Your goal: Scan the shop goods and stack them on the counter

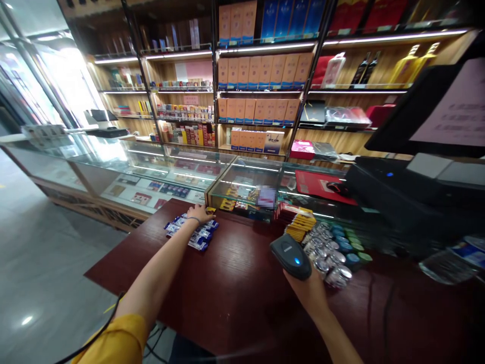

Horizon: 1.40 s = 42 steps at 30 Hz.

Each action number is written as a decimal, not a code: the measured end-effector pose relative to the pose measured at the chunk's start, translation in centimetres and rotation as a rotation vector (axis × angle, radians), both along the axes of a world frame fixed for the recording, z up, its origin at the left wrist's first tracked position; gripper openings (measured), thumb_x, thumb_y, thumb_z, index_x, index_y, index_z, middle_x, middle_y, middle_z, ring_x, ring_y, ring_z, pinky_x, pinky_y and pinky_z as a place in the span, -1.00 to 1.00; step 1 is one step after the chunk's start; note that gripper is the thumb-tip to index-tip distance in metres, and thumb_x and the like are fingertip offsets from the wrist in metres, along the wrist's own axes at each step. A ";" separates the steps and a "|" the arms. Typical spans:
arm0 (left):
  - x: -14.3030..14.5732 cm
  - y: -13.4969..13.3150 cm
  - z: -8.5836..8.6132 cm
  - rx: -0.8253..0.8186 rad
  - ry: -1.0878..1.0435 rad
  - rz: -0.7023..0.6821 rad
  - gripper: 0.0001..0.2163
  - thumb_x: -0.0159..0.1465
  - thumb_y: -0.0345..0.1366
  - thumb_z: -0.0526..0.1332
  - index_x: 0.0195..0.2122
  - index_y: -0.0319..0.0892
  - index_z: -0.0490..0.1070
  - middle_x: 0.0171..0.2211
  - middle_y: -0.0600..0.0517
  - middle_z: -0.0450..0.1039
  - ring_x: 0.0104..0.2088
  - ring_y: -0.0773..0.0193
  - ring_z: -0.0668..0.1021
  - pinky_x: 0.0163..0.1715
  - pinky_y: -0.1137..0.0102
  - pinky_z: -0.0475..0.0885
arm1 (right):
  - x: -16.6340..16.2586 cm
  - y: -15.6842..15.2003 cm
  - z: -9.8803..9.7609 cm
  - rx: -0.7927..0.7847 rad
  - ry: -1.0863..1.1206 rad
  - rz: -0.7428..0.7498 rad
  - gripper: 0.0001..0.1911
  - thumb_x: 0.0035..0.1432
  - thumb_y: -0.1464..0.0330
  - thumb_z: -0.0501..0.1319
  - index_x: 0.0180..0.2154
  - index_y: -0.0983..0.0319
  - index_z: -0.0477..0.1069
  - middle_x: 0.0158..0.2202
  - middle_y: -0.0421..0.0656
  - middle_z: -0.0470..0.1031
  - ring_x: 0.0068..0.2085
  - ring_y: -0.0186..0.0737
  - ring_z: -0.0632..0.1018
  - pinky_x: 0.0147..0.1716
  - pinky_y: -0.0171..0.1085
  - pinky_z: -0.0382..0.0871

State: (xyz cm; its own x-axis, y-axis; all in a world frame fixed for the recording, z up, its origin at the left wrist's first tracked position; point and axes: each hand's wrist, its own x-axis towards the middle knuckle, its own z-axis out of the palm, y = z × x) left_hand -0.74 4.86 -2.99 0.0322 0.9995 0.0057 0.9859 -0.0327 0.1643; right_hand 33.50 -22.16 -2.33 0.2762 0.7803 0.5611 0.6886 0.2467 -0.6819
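One scanner (288, 253) sits in the right hand (309, 285), fingers wrapped round it, left hand (200, 215) over blue packets (203, 234) on the table (237, 288) (can't tell its grip), yellow packets (301, 225) already lined up, scanning seemingly unfinished.

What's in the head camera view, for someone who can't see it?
A person's right hand grips a dark handheld scanner above a reddish counter, while the left hand is over blue-and-white packets. Shiny containers stand near the scanner; beyond are glass display cases and shelves of boxes and bottles.
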 end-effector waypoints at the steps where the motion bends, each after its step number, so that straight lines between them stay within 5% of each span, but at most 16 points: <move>1: 0.0 -0.1 0.0 0.010 -0.006 0.001 -0.23 0.06 0.27 0.20 0.15 -0.20 0.37 0.15 -0.39 0.32 0.12 -0.32 0.40 0.03 0.01 0.30 | 0.0 0.0 0.0 0.002 0.007 0.000 -0.75 0.02 0.22 0.23 -0.22 0.14 0.45 -0.44 -0.16 0.59 -0.41 -0.08 0.62 -0.46 -0.23 0.50; 11: 1.5 -2.3 2.7 0.208 -0.106 -0.039 -0.37 0.07 0.18 0.27 0.07 -0.12 0.46 0.09 -0.26 0.39 0.14 -0.21 0.38 0.15 0.02 0.17 | 0.2 0.4 -0.2 -0.092 0.169 -0.006 -0.70 -0.05 0.19 0.26 -0.24 0.15 0.45 -0.42 -0.15 0.61 -0.40 -0.09 0.62 -0.38 -0.22 0.53; 14: 2.4 -3.9 4.0 0.261 -0.309 -0.022 -0.41 0.10 0.14 0.28 0.06 -0.12 0.47 0.06 -0.21 0.43 0.12 -0.14 0.42 0.16 0.05 0.20 | -0.2 0.0 0.2 -0.072 0.205 -0.039 -0.63 -0.04 0.19 0.27 -0.17 0.19 0.46 -0.33 -0.10 0.63 -0.33 -0.07 0.64 -0.30 -0.21 0.54; 17: 4.0 -6.0 4.8 0.240 -0.739 -0.025 -0.43 0.13 0.11 0.28 0.05 -0.18 0.47 0.01 -0.18 0.48 0.04 -0.04 0.51 0.08 0.15 0.34 | -0.1 -0.2 0.4 -0.053 0.227 -0.030 -0.57 -0.04 0.19 0.29 -0.10 0.21 0.46 -0.24 -0.05 0.65 -0.25 -0.02 0.65 -0.21 -0.15 0.54; 22: 7.9 -10.3 4.8 0.018 -1.490 -0.168 -0.43 0.33 0.13 -0.02 0.15 -0.18 0.36 -0.05 -0.14 0.54 -0.12 0.11 0.60 -0.07 0.16 0.51 | 1.2 0.0 -0.5 -0.043 0.254 -0.017 -0.42 -0.08 0.16 0.34 -0.01 0.26 0.46 -0.12 0.03 0.63 -0.11 0.08 0.64 -0.10 -0.03 0.53; 29: 13.3 -14.5 2.8 -0.212 -1.901 -0.410 -0.50 0.36 0.06 -0.01 0.20 -0.09 0.30 0.12 -0.17 0.46 0.13 -0.02 0.49 0.08 -0.08 0.40 | 1.9 0.0 -0.8 -0.019 0.260 -0.039 -0.39 -0.07 0.17 0.34 0.03 0.27 0.43 -0.10 0.03 0.63 -0.08 0.06 0.64 -0.07 -0.04 0.53; 36: 14.5 -15.1 1.7 -0.569 -2.633 -0.212 -0.35 0.25 0.22 0.06 0.16 -0.18 0.35 0.21 -0.27 0.34 0.23 -0.20 0.38 0.15 -0.15 0.31 | 0.6 -1.1 1.5 -0.118 0.135 0.044 -0.58 -0.03 0.23 0.30 -0.07 0.15 0.43 -0.27 -0.13 0.64 -0.21 -0.06 0.65 -0.21 -0.21 0.53; 42: 14.9 -14.9 1.7 -0.561 -2.691 -0.106 -0.35 0.27 0.27 0.00 0.15 -0.13 0.37 0.22 -0.26 0.34 0.23 -0.15 0.39 0.15 -0.18 0.31 | -0.9 -2.0 2.6 -0.200 0.035 0.090 -0.73 0.00 0.26 0.25 -0.19 0.09 0.35 -0.44 -0.26 0.58 -0.43 -0.16 0.60 -0.38 -0.30 0.44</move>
State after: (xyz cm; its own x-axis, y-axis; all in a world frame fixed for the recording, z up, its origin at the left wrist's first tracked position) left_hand 14.12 -10.00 -1.32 0.3690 0.9294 0.0019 -0.9045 0.3586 0.2310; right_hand 32.55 -24.20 0.28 0.2173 0.8975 0.3838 0.6449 0.1632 -0.7467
